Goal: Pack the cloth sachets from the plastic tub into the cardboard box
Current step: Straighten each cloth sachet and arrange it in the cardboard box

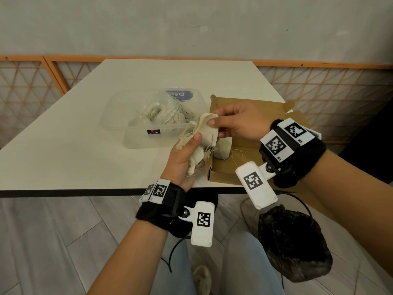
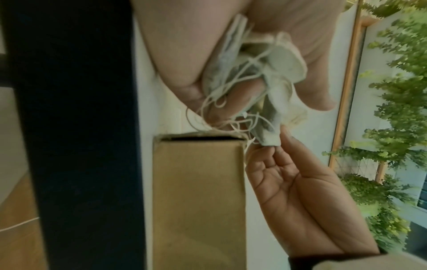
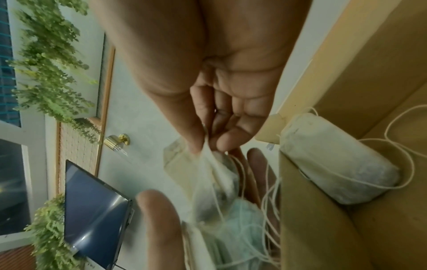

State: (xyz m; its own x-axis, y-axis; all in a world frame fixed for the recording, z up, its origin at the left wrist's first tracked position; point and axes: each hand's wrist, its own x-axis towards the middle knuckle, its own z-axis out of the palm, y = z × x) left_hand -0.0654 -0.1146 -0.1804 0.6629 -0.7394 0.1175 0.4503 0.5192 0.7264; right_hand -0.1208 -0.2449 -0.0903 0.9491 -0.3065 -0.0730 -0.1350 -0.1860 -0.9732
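Head view, tub: the plastic tub (image 1: 153, 116) sits at 10 o'clock from the hands on the tabletop (image 1: 63, 145); pale cloth and a clear bag show inside it, so sachets remain to move, though how many I cannot tell.
Left grip: the left hand (image 1: 182, 160) is curled round a bunch of cloth sachets (image 1: 197, 154), thumb pressed on top, strings trailing loose; it hangs just beside the near-left corner of the box.
Sachet in transfer: one sachet (image 1: 207, 126) rises from the bunch toward 1 o'clock, its upper edge in the other hand.
Right grip: the right hand (image 1: 238, 122) pinches that sachet's edge between thumb and fingertip, the other fingers relaxed, above the box's left wall.
Box: the cardboard box (image 1: 225, 169) lies open at 3 o'clock from the tub, flaps spread.
Done: at least one packed sachet (image 3: 335, 164) lies inside against the box's left wall, its string looping over the floor of the box.
Left: by my reading the work is at an early stage; the held bunch and the tub's contents are not yet in.
In the way: the strings are tangled together, so pulling one sachet free may drag others along.
Around: a dark bag (image 1: 293, 241) lies on the floor at 5 o'clock, and a lattice fence (image 1: 329, 90) stands behind the tabletop.
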